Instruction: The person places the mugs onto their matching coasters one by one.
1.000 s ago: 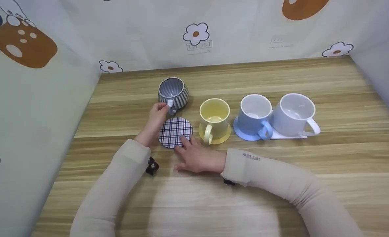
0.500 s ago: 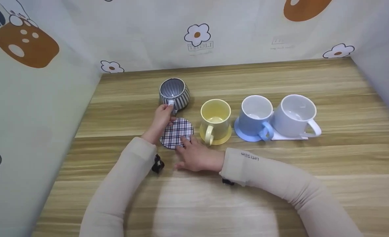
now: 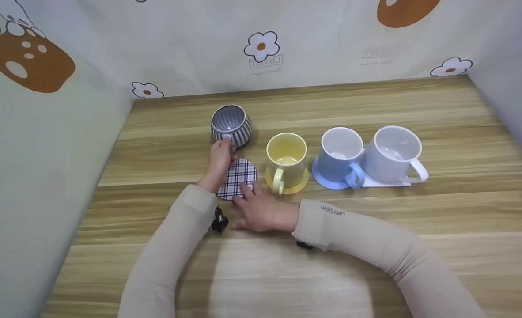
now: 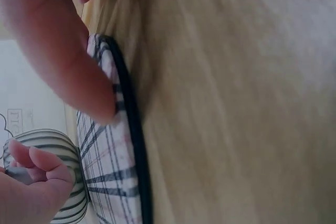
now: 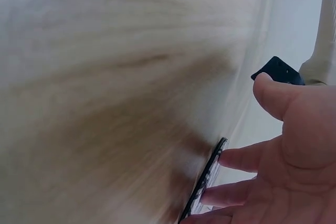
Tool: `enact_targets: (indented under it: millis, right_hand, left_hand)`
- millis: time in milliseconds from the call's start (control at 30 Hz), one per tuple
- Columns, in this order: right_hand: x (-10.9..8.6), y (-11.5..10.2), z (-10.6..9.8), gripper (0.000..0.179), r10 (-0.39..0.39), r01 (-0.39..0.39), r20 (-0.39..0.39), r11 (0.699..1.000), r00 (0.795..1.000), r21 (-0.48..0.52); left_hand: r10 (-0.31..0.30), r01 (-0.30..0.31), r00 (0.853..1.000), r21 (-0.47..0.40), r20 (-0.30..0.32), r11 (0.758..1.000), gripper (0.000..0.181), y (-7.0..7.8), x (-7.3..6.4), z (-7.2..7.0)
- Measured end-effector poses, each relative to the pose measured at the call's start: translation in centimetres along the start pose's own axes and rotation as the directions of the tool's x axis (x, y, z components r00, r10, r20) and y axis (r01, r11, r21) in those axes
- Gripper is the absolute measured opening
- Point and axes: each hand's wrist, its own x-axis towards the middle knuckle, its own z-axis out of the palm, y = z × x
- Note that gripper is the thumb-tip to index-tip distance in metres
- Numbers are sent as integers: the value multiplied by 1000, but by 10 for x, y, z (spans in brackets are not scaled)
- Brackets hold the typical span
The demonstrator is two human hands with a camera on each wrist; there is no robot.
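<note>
In the head view, my left hand (image 3: 220, 160) pinches the handle of a grey-and-white striped mug (image 3: 242, 131) standing upright at the left. The left wrist view shows curled fingers (image 4: 50, 166) at that handle, with the mug (image 4: 58, 141) behind. A round plaid coaster (image 3: 239, 177) with a dark edge lies just in front of the mug, partly covered by my hands. My right hand (image 3: 261, 210) is spread out, its fingertips on the coaster's near edge. In the right wrist view, extended fingers (image 5: 231, 192) touch the coaster (image 5: 202, 184).
Right of the plaid coaster, a yellow mug (image 3: 293, 170) stands on a yellow coaster (image 3: 303, 186). Beyond it are a blue mug (image 3: 338, 161) on a blue coaster (image 3: 325, 180) and a white mug (image 3: 387, 165) on a white coaster (image 3: 387, 183). A patterned wall (image 3: 199, 53) bounds the wooden table.
My left wrist and forearm have swung rightward, so the left hand covers more of the plaid coaster, while its grip stays on the mug's handle. The right hand and mugs have hardly moved.
</note>
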Motion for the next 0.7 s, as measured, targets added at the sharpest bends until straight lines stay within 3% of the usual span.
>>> enact_targets:
  millis: [400, 700]
  right_hand:
    - [-1, -1, -1, 72, 1, -1, -12, 1000, 1000, -24]
    - [-2, -1, -2, 70, 16, -16, -3, 1000, 1000, -10]
  left_hand:
    - [105, -102, 994, 76, -42, 992, 31, 4, -3, 1]
    - [172, -169, 979, 36, -106, 985, 26, 9, -5, -3]
